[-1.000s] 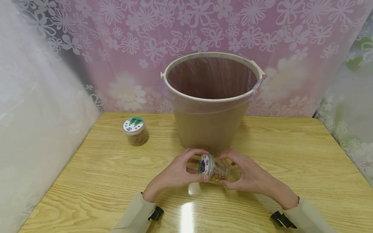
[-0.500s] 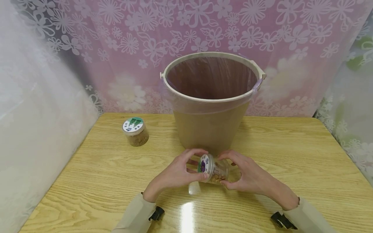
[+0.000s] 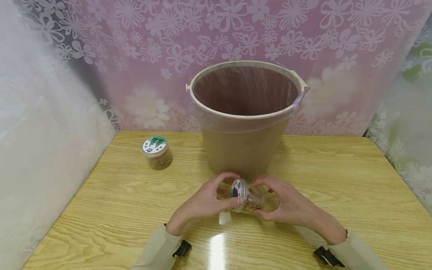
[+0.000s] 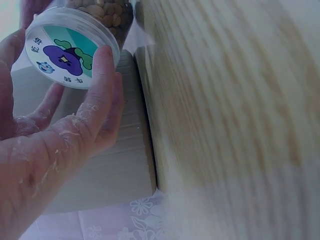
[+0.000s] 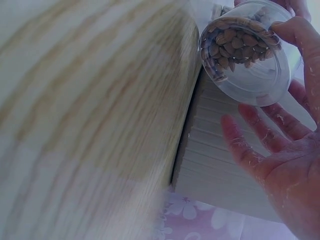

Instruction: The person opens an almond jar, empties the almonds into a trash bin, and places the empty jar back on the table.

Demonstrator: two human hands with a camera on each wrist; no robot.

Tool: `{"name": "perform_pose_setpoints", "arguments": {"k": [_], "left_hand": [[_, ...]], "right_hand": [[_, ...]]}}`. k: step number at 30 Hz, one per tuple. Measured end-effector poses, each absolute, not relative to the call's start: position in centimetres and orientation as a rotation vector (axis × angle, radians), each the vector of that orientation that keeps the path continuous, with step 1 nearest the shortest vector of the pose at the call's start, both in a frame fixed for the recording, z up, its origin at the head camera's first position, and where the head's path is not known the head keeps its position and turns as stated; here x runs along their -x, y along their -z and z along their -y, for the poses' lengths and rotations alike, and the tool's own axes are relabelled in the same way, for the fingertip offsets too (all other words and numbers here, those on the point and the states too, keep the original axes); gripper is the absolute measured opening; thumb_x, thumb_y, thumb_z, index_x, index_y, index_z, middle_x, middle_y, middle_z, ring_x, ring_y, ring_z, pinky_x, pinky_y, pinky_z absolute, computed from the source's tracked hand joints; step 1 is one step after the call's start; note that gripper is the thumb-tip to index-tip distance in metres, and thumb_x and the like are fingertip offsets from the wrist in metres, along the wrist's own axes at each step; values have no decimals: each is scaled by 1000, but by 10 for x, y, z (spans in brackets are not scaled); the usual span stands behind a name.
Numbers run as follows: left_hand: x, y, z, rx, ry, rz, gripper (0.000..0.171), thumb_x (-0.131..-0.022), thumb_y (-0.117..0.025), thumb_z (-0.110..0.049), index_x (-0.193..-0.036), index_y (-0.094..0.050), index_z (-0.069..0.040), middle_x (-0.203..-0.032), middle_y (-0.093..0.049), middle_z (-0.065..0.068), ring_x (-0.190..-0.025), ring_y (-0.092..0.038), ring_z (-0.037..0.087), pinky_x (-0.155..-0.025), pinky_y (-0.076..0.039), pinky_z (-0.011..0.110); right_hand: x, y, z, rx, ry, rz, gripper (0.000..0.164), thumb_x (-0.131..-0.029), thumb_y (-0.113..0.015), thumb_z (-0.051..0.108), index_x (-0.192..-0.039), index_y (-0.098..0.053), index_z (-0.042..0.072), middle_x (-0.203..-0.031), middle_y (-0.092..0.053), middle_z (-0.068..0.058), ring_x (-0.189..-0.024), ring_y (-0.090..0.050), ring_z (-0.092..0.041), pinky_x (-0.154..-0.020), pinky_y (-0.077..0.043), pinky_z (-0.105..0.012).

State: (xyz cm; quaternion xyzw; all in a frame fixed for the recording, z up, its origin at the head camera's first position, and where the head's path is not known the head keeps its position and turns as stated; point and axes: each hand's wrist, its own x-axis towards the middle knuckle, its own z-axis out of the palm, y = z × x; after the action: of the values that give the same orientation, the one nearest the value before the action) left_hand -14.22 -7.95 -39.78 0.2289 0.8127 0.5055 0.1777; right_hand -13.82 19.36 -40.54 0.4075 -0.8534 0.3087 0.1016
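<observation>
A clear plastic jar (image 3: 254,202), part filled with brown almond-like pieces, lies tipped on its side between both hands, low over the table in front of the bucket. Its round lid (image 4: 64,55) faces left and bears a purple cartoon picture on white and green. My left hand (image 3: 210,198) grips the lid by its rim, thumb on the near side and fingers on the far side. At the base end, my right hand (image 3: 291,202) holds the jar between thumb and fingers. The right wrist view shows the jar's clear bottom (image 5: 245,57) with the pieces gathered inside.
A beige bucket (image 3: 243,146) with a thin plastic liner stands just behind the hands. Back left on the wooden table (image 3: 118,213) is a second jar (image 3: 158,153), upright with a green-and-white lid. Flowered sheeting (image 3: 141,75) hangs behind and at both sides.
The left thumb has shifted slightly to the right along the lid's rim, and the left fingers behind the lid have moved a little. The right hand and the jar's position look unchanged.
</observation>
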Motion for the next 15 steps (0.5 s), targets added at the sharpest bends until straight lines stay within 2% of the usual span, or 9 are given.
{"name": "perform_pose_setpoints", "arguments": {"k": [4,15], "left_hand": [[142,398,79,-640,-1418,-2316,60,-94,-73,-40,-147,-47,-26,-138,-54,6,-115,-64,22,-96,-55,34],[141,395,80,-614,-1396,-2324,61,-96,-70,-43,-149,-46,-25,-138,-54,5,-111,-65,20,-92,-55,31]], "right_hand": [[137,405,-194,-1198,-907,2530,71,-67,-92,18,-130,-59,16,-126,-65,3,-111,-67,-18,-81,-60,-34],[137,404,-193,-1194,-905,2538,70,-68,-92,18,-130,-59,16,-126,-65,3,-111,-66,-18,-81,-60,-33]]}}
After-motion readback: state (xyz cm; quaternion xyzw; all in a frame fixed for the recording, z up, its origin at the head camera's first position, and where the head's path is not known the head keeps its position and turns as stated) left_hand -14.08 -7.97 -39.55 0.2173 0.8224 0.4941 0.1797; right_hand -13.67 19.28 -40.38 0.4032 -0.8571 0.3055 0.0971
